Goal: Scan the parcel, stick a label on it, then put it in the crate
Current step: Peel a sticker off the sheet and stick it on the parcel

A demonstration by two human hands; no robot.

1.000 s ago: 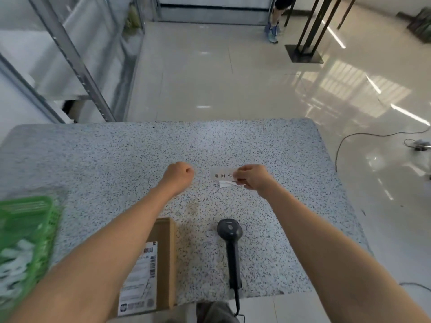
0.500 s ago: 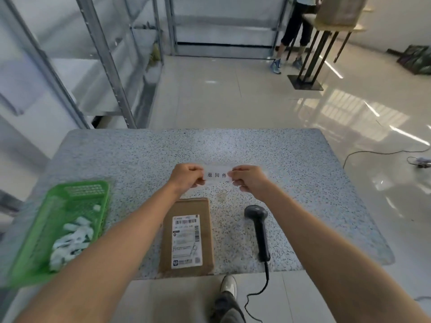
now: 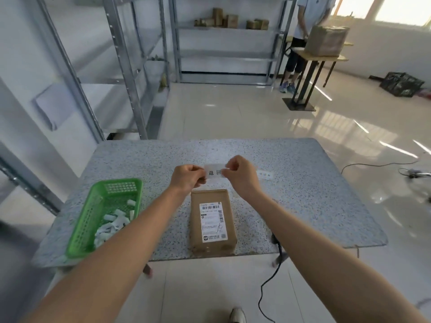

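White paper, the label is pinched at both ends above the table: the left hand has its grip on the nine o'clock end, the right hand on the three o'clock end, likely to peel off its backing or keep it taut. The brown parcel lies flat just at six o'clock of the hands, shipping slip up, ready to take it. The green crate, holding paper scraps, waits at nine o'clock. A spare label lies at three o'clock.
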